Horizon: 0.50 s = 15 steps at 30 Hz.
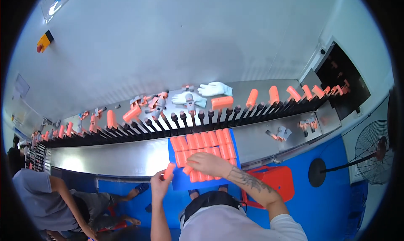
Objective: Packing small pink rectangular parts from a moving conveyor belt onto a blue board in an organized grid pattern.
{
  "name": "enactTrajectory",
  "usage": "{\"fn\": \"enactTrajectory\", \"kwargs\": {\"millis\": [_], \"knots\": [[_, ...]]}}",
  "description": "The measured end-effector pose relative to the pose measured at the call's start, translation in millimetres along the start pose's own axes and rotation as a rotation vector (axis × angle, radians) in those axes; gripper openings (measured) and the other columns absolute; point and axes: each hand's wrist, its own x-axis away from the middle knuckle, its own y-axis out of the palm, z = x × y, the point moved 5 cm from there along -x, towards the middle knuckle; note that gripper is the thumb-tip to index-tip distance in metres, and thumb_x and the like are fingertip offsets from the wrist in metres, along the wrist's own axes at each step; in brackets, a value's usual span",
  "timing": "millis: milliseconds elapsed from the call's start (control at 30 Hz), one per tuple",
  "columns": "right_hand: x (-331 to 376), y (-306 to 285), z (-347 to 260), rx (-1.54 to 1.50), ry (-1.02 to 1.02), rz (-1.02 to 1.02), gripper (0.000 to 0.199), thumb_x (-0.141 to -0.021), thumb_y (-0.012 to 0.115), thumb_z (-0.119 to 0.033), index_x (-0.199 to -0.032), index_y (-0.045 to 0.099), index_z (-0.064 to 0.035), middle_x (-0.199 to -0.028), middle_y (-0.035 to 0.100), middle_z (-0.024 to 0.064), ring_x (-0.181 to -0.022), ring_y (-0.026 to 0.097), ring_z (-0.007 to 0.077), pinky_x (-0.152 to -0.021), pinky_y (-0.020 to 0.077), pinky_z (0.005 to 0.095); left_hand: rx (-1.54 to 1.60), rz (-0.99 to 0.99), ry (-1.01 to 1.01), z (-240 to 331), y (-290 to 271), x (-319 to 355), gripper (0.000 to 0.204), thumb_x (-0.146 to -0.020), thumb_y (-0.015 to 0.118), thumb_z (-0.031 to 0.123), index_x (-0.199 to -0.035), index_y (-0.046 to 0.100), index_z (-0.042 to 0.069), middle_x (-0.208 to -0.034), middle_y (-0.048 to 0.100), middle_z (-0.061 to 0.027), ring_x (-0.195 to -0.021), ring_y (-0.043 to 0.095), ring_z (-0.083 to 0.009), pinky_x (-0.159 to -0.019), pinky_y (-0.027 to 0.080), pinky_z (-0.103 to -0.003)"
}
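Just left of the blue board (180,182), my left hand (159,185) is closed round an orange plastic part (169,171), held tilted upward. My right hand (202,162) reaches over the board with its fingers curled down on another orange part (187,170) at the lower left of the rows. Rows of orange cylinder-like parts (203,139) cover much of the board, lying side by side. My right hand and forearm hide some of them.
Beyond the board runs a line of black upright holders (183,119), several topped with orange parts (252,97). White gloves (215,89) lie behind. A red stool (273,184) and fan (372,150) stand right; a co-worker (46,199) sits left.
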Motion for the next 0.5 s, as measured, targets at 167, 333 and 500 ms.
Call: {"fn": "enactTrajectory", "kwargs": {"millis": [167, 333, 500], "knots": [[-14.1, 74.0, -17.4, 0.109, -0.112, -0.202, 0.034, -0.083, 0.063, -0.017, -0.117, 0.064, -0.0188, -0.107, 0.061, -0.0001, -0.11, 0.057, 0.0198, -0.095, 0.0445, 0.0321, -0.359, 0.012, 0.422, -2.9, -9.7, 27.9, 0.037, -0.077, 0.073, 0.003, -0.114, 0.067, 0.003, -0.113, 0.064, -0.0178, -0.101, 0.065, -0.0358, -0.088, 0.054, -0.04], [-50.3, 94.8, -41.4, 0.216, -0.247, -0.281, 0.031, -0.083, 0.063, -0.018, -0.113, 0.065, -0.0209, -0.107, 0.06, -0.0013, -0.112, 0.055, 0.0194, -0.095, 0.0444, 0.0341, -0.543, -0.032, 0.654, 14.2, -39.0, 10.5, 0.036, -0.077, 0.065, -0.006, -0.11, 0.068, 0.006, -0.117, 0.062, -0.0152, -0.111, 0.061, -0.034, -0.091, 0.053, -0.041], [-51.0, 105.4, -49.7, 0.314, -0.284, -0.407, 0.021, -0.083, 0.063, -0.02, -0.103, 0.068, -0.0181, -0.11, 0.061, 0.002, -0.117, 0.053, 0.0212, -0.099, 0.0436, 0.0373, -0.524, -0.27, 0.61, 0.9, -33.9, -6.4, 0.042, -0.074, 0.065, -0.008, -0.109, 0.073, 0.013, -0.128, 0.057, -0.0148, -0.112, 0.059, -0.0349, -0.093, 0.053, -0.039]]}}
